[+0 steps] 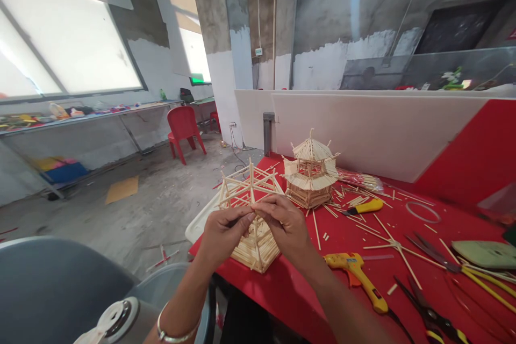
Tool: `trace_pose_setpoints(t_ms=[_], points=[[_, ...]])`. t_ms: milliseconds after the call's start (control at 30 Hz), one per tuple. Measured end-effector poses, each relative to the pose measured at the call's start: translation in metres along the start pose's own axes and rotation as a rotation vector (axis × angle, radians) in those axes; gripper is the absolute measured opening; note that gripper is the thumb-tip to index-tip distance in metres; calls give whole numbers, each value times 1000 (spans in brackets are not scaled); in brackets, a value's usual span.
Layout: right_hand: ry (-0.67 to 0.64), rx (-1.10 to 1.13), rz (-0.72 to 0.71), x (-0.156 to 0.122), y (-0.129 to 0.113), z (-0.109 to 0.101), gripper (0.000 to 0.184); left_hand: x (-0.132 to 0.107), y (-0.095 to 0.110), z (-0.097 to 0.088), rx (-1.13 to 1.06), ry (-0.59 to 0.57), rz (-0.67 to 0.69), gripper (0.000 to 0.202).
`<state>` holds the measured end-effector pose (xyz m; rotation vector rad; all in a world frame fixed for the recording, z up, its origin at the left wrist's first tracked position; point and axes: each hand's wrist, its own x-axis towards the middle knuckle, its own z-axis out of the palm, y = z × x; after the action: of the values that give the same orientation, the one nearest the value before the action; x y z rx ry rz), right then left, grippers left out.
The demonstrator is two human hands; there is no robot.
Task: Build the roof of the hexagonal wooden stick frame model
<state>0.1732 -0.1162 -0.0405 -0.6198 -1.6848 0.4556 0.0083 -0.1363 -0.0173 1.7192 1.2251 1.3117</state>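
A half-built pagoda model of thin wooden sticks [258, 250] stands at the near edge of the red table, with an open stick frame on top. My left hand [228, 231] is closed in a pinch at the model's front corner post. From the other side my right hand [284, 223] pinches at the same spot, its fingertips nearly meeting those of the left. Whatever lies between the fingertips is too small and covered to make out. Just behind stands a fuller stick pagoda [311, 172] with two roof tiers.
Right of my hands lie a yellow glue gun [357, 274], a yellow utility knife [365, 207], a star of joined sticks [397, 245], scissors [429, 312] and yellow-handled shears [459, 267]. Loose sticks litter the red table [298, 290]. A white panel [363, 129] borders its back. A metal tumbler [129, 317] stands lower left.
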Motion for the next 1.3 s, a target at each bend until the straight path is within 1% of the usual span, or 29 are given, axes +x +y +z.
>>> trace_pose_setpoints(t_ms=[267, 500, 733, 1300], points=[[-9, -27, 6, -1, 1, 0, 27, 0, -1, 0, 14, 7, 8, 21], [3, -16, 11, -3, 2, 1, 26, 1, 3, 0, -5, 5, -2, 19], [17, -3, 3, -3, 3, 2, 25, 0, -1, 0, -32, -2, -9, 19], [12, 13, -16, -3, 5, 2, 31, 1, -2, -1, -41, -14, 10, 18]])
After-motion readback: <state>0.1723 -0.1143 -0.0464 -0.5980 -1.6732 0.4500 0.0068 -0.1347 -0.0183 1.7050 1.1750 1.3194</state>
